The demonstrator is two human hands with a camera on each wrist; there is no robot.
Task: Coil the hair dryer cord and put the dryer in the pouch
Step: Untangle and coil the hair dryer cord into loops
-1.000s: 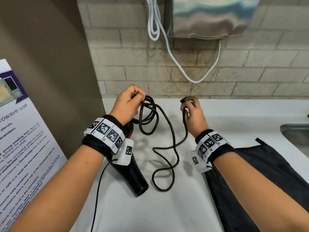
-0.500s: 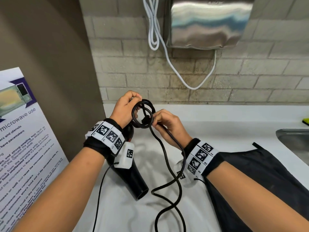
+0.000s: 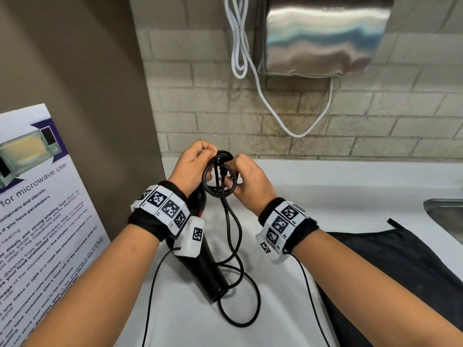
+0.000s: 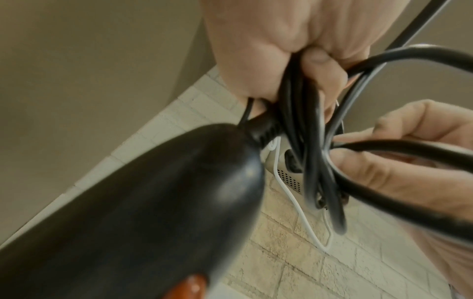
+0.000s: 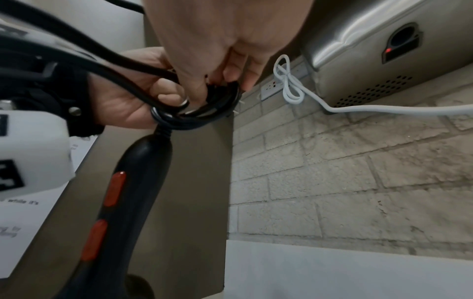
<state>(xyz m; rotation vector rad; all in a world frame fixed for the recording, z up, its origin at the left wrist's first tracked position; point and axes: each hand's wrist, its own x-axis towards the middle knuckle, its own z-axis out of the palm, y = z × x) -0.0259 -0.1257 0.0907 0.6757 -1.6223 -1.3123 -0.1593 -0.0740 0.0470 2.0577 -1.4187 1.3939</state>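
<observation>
Right then — your left hand point(image 3: 193, 164) was clamped around a bundle of coiled loops of the black cord point(image 3: 218, 176), fingers curled tight, up above the white tabletop point(image 3: 325, 186). Your right hand point(image 3: 250, 181) sat just beside it, thumb and fingers pinching a strand against that same coil. The two hands were nearly touching. The hair dryer point(image 3: 205, 269) hung below your left wrist with its barrel angled down onto the tabletop, red switches on the handle plain in the right wrist view. A loose stretch of cord drooped from the coil and looped on the tabletop beside the barrel. The black pouch point(image 3: 390, 261) lay flat to the right — under your right forearm, well apart from the dryer.
</observation>
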